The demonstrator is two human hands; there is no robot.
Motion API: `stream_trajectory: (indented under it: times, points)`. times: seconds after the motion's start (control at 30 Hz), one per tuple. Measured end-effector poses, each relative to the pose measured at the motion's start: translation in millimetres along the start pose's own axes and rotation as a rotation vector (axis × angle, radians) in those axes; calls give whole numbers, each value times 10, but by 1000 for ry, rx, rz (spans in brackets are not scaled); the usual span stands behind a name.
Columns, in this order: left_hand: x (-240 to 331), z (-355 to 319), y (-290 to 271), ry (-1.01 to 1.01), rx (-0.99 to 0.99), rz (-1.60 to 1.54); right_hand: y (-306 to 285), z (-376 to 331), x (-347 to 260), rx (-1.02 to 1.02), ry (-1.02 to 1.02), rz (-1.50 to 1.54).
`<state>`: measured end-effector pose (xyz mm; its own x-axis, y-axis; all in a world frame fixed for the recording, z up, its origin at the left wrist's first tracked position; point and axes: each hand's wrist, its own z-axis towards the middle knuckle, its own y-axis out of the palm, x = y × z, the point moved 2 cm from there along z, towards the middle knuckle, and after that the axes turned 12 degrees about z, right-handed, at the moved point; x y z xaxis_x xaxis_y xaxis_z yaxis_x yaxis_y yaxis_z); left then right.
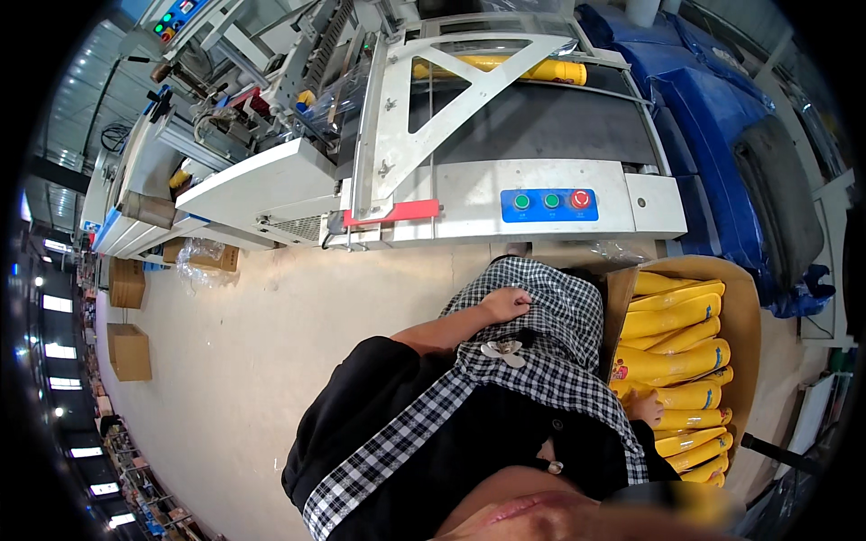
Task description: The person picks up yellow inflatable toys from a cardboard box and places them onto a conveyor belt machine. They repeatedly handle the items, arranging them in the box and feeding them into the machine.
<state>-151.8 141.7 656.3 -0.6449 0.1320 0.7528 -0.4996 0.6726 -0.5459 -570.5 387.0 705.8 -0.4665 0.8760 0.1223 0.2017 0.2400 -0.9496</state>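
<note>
My left hand [507,305] rests against the black-and-white checked apron [550,316] over my lap, its fingers curled in and nothing visible in them. Down at my right side, my right hand [646,408] is at the inner left edge of an open cardboard box [747,343]. Its curled fingers are against one of the long yellow packages [693,395]; part of the hand is hidden. Several such glossy packages lie stacked crosswise in the box. Another yellow package [555,72] lies on the dark conveyor belt [559,117], partly behind a white triangular frame [469,86].
A packing machine's white front panel [604,185] carries green and red buttons. A red bar [397,213] sticks out at its left. Blue-covered bulk [713,144] stands to the right. Cardboard boxes [129,352] and clear film [203,261] are on the floor at left.
</note>
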Motion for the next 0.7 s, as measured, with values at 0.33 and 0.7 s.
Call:
stream_trajectory:
  times: [0.33, 0.7]
  points:
    - [62, -43, 70, 57, 34, -95, 202, 794, 1216, 146, 231, 83]
    - [-80, -65, -15, 17, 75, -76, -117, 1060, 909, -126, 345, 640]
